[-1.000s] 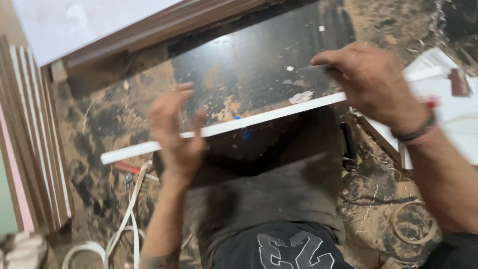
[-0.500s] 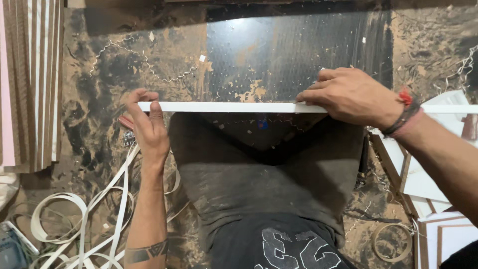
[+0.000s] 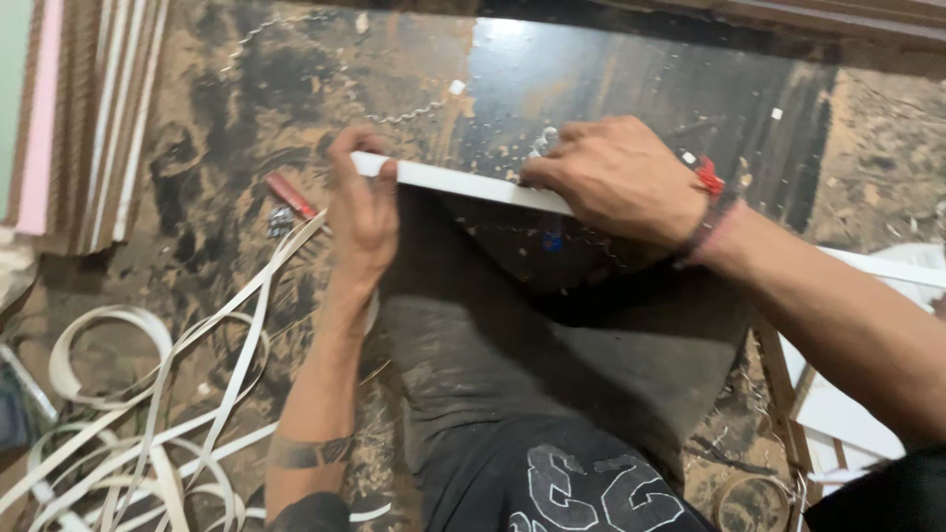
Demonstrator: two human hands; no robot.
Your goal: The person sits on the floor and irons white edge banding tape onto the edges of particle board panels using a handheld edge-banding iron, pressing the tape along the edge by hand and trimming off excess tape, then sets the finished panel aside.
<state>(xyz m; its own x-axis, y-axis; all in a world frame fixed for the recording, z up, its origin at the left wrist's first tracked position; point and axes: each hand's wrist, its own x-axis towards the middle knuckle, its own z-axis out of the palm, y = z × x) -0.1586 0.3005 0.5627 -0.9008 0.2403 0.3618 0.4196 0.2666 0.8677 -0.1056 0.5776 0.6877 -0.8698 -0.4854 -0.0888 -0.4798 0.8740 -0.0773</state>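
Note:
A dark glossy panel (image 3: 631,99) with a white edge (image 3: 463,183) lies across my lap in the head view. My left hand (image 3: 363,212) grips the left end of that white edge, fingers curled over it. My right hand (image 3: 621,177) presses down on the edge further right and holds a small pale tool (image 3: 545,141) against it; a red thread and a band circle that wrist. Curled shavings (image 3: 493,153) lie on the panel beside the tool.
Coils of white edge banding strip (image 3: 148,414) lie on the dusty floor at the left. A red-handled tool (image 3: 291,195) rests near my left hand. Stacked boards (image 3: 89,118) lean at the far left. White panel pieces (image 3: 847,414) sit at the right.
The view has shifted, so the panel's white edge now sits higher and tilted. My right hand has slid left along the edge toward my left hand, which still grips the end.

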